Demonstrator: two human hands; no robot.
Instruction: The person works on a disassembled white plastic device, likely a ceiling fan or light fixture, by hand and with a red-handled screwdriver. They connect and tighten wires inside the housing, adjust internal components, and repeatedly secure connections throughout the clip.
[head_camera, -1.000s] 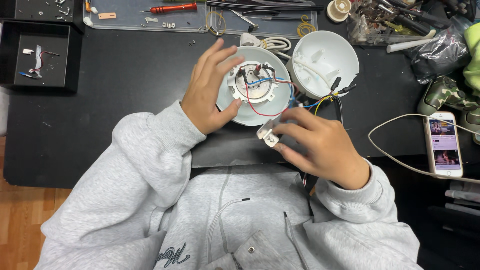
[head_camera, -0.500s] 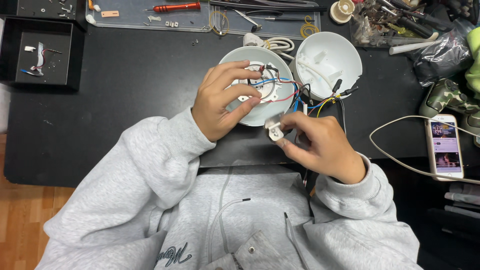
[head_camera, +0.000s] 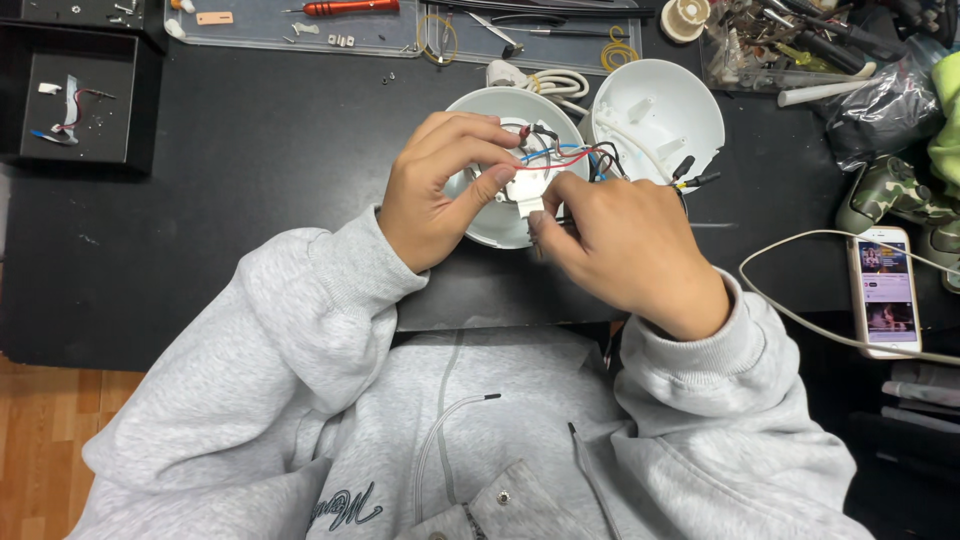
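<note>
A round white plastic housing (head_camera: 492, 222) lies open on the black table, with red, blue and black wires (head_camera: 565, 156) inside it. My left hand (head_camera: 435, 190) rests on its left rim, thumb and fingers pinching a small white plastic part (head_camera: 524, 190) over the housing. My right hand (head_camera: 625, 250) grips the same white part from the right and below. The second white half-shell (head_camera: 660, 112) lies just right of the housing, joined to it by wires.
A clear tray (head_camera: 300, 35) with a red-handled screwdriver (head_camera: 350, 8) sits at the back. A black box (head_camera: 75, 95) is at the left. A phone (head_camera: 885, 290) with a white cable (head_camera: 800, 320) lies at the right, beside bags and tools.
Both hands have come together over the housing. The right hand has lifted the small white part from the table's front edge up to the housing, and the left fingers now pinch it too.
</note>
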